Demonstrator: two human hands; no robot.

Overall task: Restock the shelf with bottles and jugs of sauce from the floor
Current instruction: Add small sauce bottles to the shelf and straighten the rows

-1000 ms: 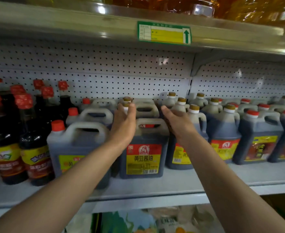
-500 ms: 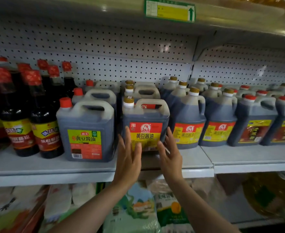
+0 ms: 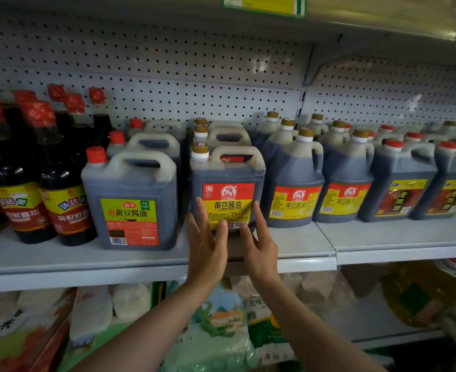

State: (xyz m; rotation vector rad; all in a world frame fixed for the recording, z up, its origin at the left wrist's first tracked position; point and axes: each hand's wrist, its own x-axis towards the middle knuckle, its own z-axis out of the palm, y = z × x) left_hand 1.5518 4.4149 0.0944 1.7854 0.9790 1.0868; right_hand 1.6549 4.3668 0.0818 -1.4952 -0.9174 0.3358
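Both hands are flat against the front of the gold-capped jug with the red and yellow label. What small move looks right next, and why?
Probably a short push back. The left hand and right hand lie open, fingers straight, on the lower label of the jug, whose front looks roughly level with the green-labelled jug beside it, with the shelf edge bare in front.

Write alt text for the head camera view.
Two open hands, left hand and right hand, touch the front of a gold-capped soy sauce jug on a grey shelf, between a red-capped jug and more jugs.
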